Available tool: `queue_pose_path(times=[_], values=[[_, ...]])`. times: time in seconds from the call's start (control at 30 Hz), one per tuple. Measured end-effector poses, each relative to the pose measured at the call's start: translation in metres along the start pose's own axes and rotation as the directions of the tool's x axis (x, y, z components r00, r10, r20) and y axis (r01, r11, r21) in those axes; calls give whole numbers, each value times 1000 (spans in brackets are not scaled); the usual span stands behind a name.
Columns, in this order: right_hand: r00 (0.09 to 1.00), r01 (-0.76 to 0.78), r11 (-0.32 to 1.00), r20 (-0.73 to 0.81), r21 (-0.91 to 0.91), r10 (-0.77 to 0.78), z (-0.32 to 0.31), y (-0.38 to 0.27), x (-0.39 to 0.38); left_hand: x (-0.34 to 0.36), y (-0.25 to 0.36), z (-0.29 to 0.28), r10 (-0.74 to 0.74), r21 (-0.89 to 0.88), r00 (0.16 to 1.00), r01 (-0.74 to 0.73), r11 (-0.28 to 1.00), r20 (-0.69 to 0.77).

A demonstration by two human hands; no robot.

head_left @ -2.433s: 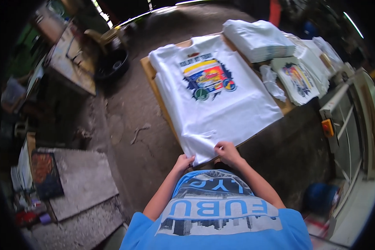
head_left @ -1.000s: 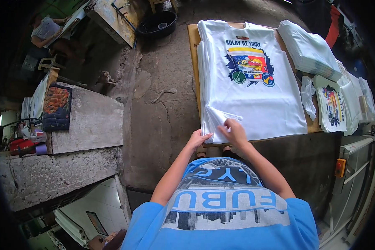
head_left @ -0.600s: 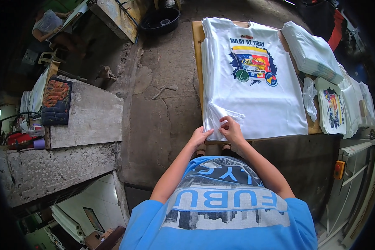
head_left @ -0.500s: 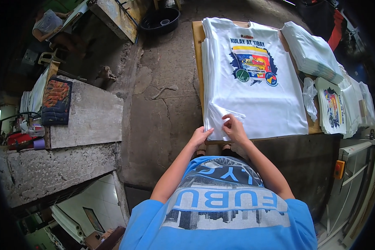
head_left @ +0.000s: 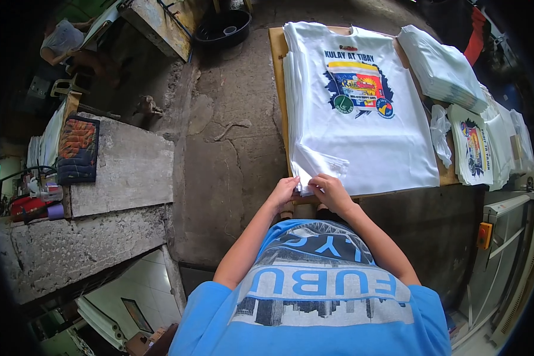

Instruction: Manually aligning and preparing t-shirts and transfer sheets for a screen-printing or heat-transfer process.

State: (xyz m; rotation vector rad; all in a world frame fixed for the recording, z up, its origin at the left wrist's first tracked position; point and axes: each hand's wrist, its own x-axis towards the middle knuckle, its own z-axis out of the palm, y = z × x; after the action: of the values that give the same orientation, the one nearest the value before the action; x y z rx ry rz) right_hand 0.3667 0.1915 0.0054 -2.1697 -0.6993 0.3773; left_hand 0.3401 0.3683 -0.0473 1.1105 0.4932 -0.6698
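The flat tan wooden table point(head_left: 277, 52) is big, but the thick pile of smooth white cloth shirts point(head_left: 377, 148) sits almost at its near edge. If I tug too hard, I think the whole pile could slide toward me and go crooked. The top shirt's bright yellow, red and blue picture point(head_left: 360, 89) could get pulled out of line too. The turned-back white cloth corner point(head_left: 321, 162) could flop down or crease if I let go, and its thin layers could stick and come up in a clump.

The pile's near left corner is right at my fingertips, between my two hands. My left hand point(head_left: 284, 191) pinches its edge, thumb and fingers close together. My right hand point(head_left: 332, 193) is just beside it, fingers bunched narrow; I can't tell if they hold a layer.
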Motion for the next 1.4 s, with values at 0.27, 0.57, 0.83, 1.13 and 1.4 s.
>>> queue_pose_path(times=[0.27,0.57,0.83,1.13,1.4], values=[[974,177,983,-135,-55,-183,1,-2,-1,2,-2,0,-6,0,1000,6,1000,-6],[947,-252,874,-79,416,311,3,17,1,3,-4,-2,-29,-3,999,29,1000,-23],[877,-289,598,-45,748,479,9,25,2,2,-5,-2,-5,7,1000,5,1000,8],[947,-186,940,-202,285,249,1,11,3,-2,-1,4,-5,28,1000,6,1000,-30],[963,-143,949,-182,282,199,2,11,6,-2,-5,5,5,-8,999,-6,1000,-33]])
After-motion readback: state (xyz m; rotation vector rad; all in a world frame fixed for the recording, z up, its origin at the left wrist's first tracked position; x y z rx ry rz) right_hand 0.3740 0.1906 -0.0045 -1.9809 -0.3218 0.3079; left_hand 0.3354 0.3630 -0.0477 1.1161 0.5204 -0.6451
